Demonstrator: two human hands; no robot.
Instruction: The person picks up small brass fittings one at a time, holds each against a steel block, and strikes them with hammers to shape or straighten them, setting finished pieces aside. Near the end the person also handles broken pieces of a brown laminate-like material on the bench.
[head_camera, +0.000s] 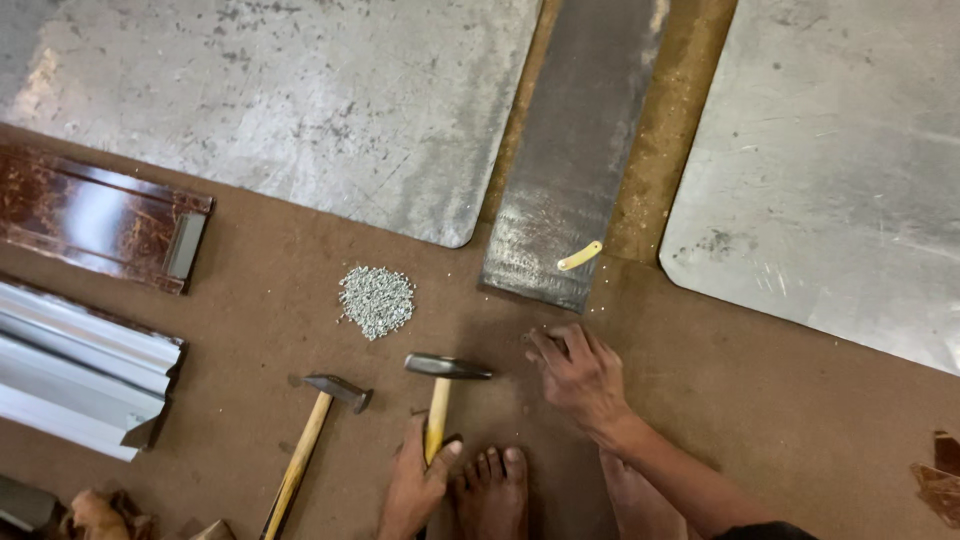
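The left hand (415, 485) is closed around the wooden handle of a hammer (441, 392), gripping low on the shaft so the steel head lies flat on the brown board (760, 400), near its lower edge and just above a bare foot (492, 492). The right hand (580, 375) rests palm down on the board with its fingers loosely spread and its fingertips pressed near the lower corner of a dark metal strip (575, 150); whether it pinches anything small cannot be told. A pile of small nails (376, 300) sits within easy reach, up and left of the hammer head. A second hammer (312, 435) lies unused to the left. A short yellow stick (580, 256) rests on the strip's lower end. Moulded frame lengths (85, 300) lie at the board's left edge.
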